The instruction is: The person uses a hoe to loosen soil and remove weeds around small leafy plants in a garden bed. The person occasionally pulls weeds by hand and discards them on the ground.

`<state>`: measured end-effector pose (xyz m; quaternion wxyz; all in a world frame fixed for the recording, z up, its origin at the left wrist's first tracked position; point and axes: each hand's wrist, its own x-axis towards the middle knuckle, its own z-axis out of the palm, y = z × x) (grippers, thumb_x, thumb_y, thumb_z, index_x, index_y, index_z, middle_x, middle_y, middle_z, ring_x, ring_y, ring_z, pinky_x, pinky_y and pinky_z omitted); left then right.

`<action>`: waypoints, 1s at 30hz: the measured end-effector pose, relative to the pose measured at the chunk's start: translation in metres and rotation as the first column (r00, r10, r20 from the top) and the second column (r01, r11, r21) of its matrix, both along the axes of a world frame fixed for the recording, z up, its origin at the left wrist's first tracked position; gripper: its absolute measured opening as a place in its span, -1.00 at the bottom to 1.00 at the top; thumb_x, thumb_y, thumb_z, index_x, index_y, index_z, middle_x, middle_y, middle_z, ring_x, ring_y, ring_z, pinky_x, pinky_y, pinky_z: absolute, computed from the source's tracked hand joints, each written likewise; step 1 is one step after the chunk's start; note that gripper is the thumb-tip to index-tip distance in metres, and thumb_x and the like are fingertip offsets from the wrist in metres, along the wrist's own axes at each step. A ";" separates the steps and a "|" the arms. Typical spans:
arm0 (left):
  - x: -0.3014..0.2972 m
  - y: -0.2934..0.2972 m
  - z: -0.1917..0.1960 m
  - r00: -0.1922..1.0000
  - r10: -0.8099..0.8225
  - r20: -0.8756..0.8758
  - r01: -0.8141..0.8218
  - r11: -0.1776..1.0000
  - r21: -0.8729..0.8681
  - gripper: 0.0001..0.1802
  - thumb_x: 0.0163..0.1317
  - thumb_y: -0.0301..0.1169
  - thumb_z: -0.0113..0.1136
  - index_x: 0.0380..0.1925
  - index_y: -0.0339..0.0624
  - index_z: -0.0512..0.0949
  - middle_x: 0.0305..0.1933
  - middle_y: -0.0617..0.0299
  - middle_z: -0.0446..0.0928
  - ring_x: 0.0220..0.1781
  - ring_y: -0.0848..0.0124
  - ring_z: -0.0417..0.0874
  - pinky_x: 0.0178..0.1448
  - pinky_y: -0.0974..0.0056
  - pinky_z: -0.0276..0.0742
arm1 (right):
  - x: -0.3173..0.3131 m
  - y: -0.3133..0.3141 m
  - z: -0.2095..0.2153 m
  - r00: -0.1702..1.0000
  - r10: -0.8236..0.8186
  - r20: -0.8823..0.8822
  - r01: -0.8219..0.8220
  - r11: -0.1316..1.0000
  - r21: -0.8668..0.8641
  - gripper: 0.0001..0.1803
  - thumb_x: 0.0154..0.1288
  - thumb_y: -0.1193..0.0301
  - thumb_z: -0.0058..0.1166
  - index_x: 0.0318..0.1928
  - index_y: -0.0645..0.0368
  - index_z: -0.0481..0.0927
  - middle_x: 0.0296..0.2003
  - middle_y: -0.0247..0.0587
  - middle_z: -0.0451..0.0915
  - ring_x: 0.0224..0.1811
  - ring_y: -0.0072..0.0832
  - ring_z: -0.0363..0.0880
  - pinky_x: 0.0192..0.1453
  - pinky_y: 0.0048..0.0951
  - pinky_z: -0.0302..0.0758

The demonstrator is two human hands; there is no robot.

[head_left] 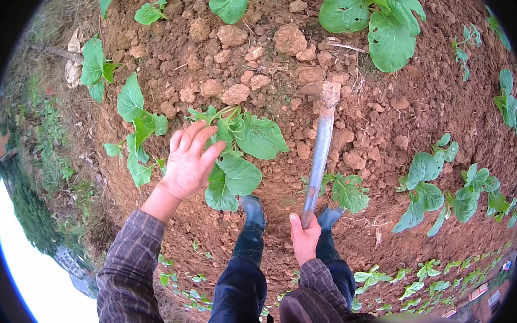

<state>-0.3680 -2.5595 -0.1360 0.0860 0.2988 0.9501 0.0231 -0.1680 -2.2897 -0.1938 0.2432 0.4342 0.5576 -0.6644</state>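
Observation:
My right hand (305,238) grips the handle of a short hoe (321,150). The hoe points away from me, and its soil-caked head (329,95) rests on or just above the clods. My left hand (189,160) is open, its fingers stretched over the left side of a leafy green plant (241,154). The fingertips meet its leaves in the picture; whether they touch is hard to tell. Just right of the hoe handle, a smaller plant with jagged leaves (349,192) grows low to the soil.
My boots (252,217) stand on reddish, cloddy soil (385,119). Leafy plants grow around me: a taller one (139,127) to the left, a big holed one (385,27) ahead, several (426,183) to the right. A dry grassy bank (47,125) lies at far left.

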 end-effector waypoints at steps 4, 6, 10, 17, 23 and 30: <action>0.032 0.057 -0.003 0.960 -0.275 0.053 0.268 0.956 0.118 -0.49 0.02 -0.40 0.16 0.07 0.12 0.52 0.22 0.26 0.44 0.34 0.33 0.33 0.29 0.13 0.27 | -0.002 0.000 0.002 1.000 0.024 0.004 -0.024 0.999 0.029 -0.75 0.28 0.35 0.30 -0.31 0.20 0.48 -0.53 -0.59 0.34 -0.48 -0.76 0.20 -0.41 -0.61 0.25; 0.039 0.090 -0.001 0.903 -0.351 0.249 0.335 0.936 0.106 -0.47 0.11 -0.39 0.09 0.18 -0.01 0.47 0.29 0.19 0.41 0.43 0.30 0.27 0.39 0.17 0.28 | -0.003 -0.001 0.005 1.000 0.014 -0.011 -0.014 1.000 0.014 -0.75 0.28 0.35 0.30 -0.30 0.21 0.49 -0.53 -0.59 0.34 -0.48 -0.76 0.20 -0.41 -0.61 0.24; 0.014 0.113 -0.018 0.937 -0.259 0.234 0.349 0.711 -0.611 -0.38 0.24 -0.37 0.00 0.35 -0.14 0.28 0.54 0.05 0.08 0.61 0.19 -0.06 0.58 0.10 0.00 | -0.009 0.003 0.012 1.000 -0.002 -0.009 0.002 1.000 0.003 -0.73 0.27 0.33 0.30 -0.26 0.23 0.50 -0.54 -0.58 0.33 -0.49 -0.74 0.20 -0.41 -0.60 0.24; -0.031 0.051 -0.024 1.000 -0.019 0.000 0.015 0.795 -0.607 -0.43 0.13 -0.31 0.26 0.20 -0.02 0.45 0.44 0.15 0.26 0.54 0.23 0.10 0.48 0.03 0.04 | -0.013 0.017 0.017 0.997 0.010 -0.077 -0.004 0.996 0.085 -0.70 0.29 0.28 0.28 -0.25 0.24 0.49 -0.55 -0.52 0.39 -0.48 -0.74 0.26 -0.41 -0.57 0.30; -0.029 0.035 -0.012 0.999 0.007 0.046 0.017 0.864 -0.504 -0.42 0.06 -0.34 0.29 0.15 -0.05 0.47 0.45 0.15 0.20 0.53 0.15 0.07 0.46 0.01 0.08 | -0.003 0.017 0.019 0.982 -0.181 0.044 0.183 0.982 -0.037 -0.64 0.30 0.21 0.28 -0.27 0.28 0.50 -0.57 -0.48 0.43 -0.50 -0.72 0.30 -0.41 -0.55 0.35; -0.027 0.043 -0.011 0.999 0.035 0.037 -0.010 0.853 -0.522 -0.40 0.13 -0.11 0.29 0.15 -0.07 0.47 0.46 0.15 0.19 0.53 0.14 0.07 0.43 0.00 0.09 | -0.001 0.025 0.023 0.985 -0.169 0.035 0.169 0.985 -0.016 -0.61 0.30 0.19 0.27 -0.21 0.31 0.52 -0.52 -0.44 0.46 -0.48 -0.68 0.33 -0.39 -0.52 0.38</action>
